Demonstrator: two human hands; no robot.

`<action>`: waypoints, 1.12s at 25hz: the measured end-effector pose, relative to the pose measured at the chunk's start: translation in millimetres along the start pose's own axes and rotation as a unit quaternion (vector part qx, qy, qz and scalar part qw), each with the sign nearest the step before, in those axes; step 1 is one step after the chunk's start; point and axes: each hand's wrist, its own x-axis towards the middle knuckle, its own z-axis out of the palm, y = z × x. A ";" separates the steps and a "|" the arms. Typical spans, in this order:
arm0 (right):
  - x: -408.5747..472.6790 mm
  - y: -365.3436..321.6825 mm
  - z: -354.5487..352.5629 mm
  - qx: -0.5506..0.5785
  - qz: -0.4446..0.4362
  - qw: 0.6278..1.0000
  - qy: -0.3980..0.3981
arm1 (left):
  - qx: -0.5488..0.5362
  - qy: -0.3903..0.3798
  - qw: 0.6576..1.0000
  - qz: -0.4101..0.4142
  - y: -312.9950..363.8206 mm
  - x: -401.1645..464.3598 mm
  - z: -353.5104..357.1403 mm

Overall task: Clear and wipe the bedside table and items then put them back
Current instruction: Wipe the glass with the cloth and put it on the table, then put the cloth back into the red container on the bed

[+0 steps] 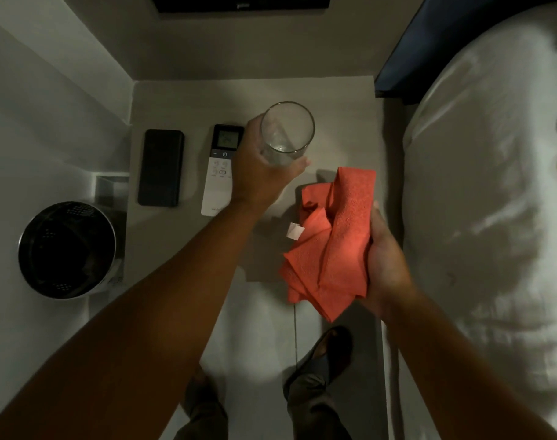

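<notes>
Head view, bedside. Left hand (264, 166): grip closed round the lower wall of a clear, empty cylindrical drinking glass (286, 133), held upright above the pale grey surface (188, 100). Right hand (386, 255): grip closed on a crumpled orange terry cloth w/ white tag (331, 239), near the glass, on the bed side. Left of the glass grip, lying flat on the surface: white AC remote w/ dark display (221, 169), then a black slab phone (161, 168). Judged step: wiping the glass. To do it well, keep the base cupped firmly, bring cloth to glass (not vice versa), wrap the wall, rotate the glass, then pass over rim and inside; avoid squeezing near the thin rim.
</notes>
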 end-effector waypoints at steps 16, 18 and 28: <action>-129.7 -98.8 -111.9 -0.064 -0.272 0.957 0.072 | -0.128 -0.318 0.930 -0.135 139.7 -182.8 43.9; -183.2 -101.3 -162.6 -0.077 -0.310 0.941 0.116 | -0.128 -0.403 0.900 -0.109 175.2 -208.9 63.5; -351.2 16.6 -394.5 0.093 -0.267 0.848 0.449 | 0.094 -0.673 0.729 0.088 270.6 -419.4 206.3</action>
